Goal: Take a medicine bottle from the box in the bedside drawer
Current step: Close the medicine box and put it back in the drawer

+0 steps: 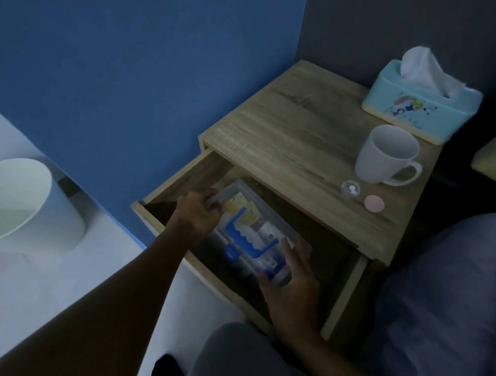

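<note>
The bedside drawer (164, 207) is pulled open under the wooden tabletop. Inside it lies a clear plastic box (301, 244) with a blue handle on its lid; several medicine packs and bottles (264, 234) show through the plastic. My left hand (198, 214) grips the box's far end, fingers curled over its edge. At the near end, my right hand (291, 280) holds the box with thumb and fingers on either side. In the dim light I cannot pick out a single bottle.
On the bedside table (280, 131) stand a white mug (387, 153), a blue tissue box (419, 101), a small clear capsule (350, 189) and a pink disc (373, 203). A white waste bin (17, 205) sits on the floor at left. Bedding (459, 289) lies at right.
</note>
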